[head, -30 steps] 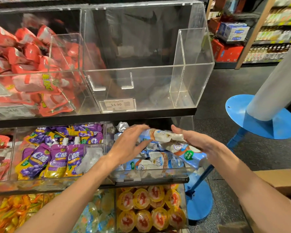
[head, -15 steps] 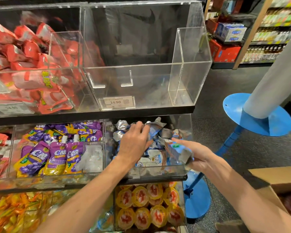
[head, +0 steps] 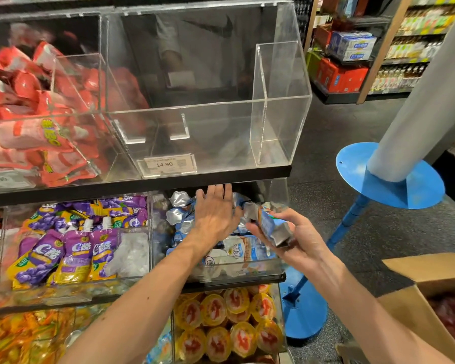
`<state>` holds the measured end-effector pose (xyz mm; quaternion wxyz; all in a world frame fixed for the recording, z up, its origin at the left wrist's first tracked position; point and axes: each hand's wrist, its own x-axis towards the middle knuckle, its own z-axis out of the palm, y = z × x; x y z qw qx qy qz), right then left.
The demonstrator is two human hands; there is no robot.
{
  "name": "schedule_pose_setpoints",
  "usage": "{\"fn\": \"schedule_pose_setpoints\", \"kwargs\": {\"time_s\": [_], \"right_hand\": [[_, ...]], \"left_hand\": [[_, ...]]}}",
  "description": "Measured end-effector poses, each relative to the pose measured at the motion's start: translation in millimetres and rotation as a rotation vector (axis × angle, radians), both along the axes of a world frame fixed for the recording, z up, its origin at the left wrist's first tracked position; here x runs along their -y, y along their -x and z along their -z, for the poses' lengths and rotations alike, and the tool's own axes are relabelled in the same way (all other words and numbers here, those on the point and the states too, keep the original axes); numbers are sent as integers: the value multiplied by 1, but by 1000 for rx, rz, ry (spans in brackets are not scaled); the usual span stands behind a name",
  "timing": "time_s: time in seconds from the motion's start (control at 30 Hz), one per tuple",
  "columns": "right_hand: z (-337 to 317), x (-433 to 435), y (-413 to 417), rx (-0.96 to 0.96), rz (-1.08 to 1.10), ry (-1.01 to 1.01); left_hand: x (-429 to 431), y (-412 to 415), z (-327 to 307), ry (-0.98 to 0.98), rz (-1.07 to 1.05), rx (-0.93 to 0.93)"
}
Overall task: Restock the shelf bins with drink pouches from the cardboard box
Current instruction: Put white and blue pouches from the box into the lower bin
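Note:
My left hand lies flat with straight fingers on the pile of blue-and-white drink pouches inside the clear middle-shelf bin. My right hand holds one blue-and-silver pouch at the bin's right front corner, fingers curled under it. The cardboard box stands open at the lower right, with reddish packs inside.
An empty clear bin with a 14.90 price tag sits above. Red pouches fill the upper left bin, purple pouches the middle left. Yellow cups sit below. A blue stand is to the right.
My left hand has opened flat and pushed deeper onto the pile. My right hand has lifted slightly while holding a pouch at the bin's right side.

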<state>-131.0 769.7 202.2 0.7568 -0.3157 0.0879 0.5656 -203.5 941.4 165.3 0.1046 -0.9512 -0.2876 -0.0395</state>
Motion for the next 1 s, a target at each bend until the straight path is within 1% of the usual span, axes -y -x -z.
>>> {"fn": "schedule_pose_setpoints", "kwargs": {"time_s": [0.1,0.17,0.23,0.3,0.33,0.37,0.43,0.47,0.5,0.57,0.63,0.67,0.73,0.77,0.8,0.9,0.93,1.0], "right_hand": [[-2,0,6,107,-62,18],[-3,-3,8,181,-55,84],[-2,-10,7,313,-24,185],[-2,-18,6,465,18,293],[-3,-21,5,507,41,313],[-5,-24,5,536,61,321],[-6,-29,3,568,78,306],[-6,-33,2,587,80,304],[-6,-36,2,616,79,313],[-4,-43,-1,679,88,357],[-6,-49,-5,700,61,395],[-8,-51,-8,697,42,384],[-11,-53,-12,705,8,343],[-11,-52,-14,751,-14,353],[-8,-51,-14,859,-41,394],[4,-45,-9,1339,-81,594],[12,-45,-7,1446,-84,634],[23,-48,-5,1555,-171,701]], "left_hand": [[1,-1,-1,1,-20,-17],[0,-6,-5,60,-68,-25],[-1,-6,-6,111,-85,-12],[0,3,-5,95,-13,69],[1,10,-3,98,60,169],[1,17,-3,178,141,294],[6,32,-3,475,306,506],[12,40,-5,585,386,539],[18,46,-6,637,445,542],[29,50,-5,673,465,567],[33,44,-5,671,376,627],[33,39,-7,645,330,647],[30,28,-6,552,272,644],[28,23,-5,503,259,640],[26,19,-4,463,244,634],[20,6,-3,365,178,583],[19,1,-1,345,171,549],[15,-5,2,309,172,462]]}}
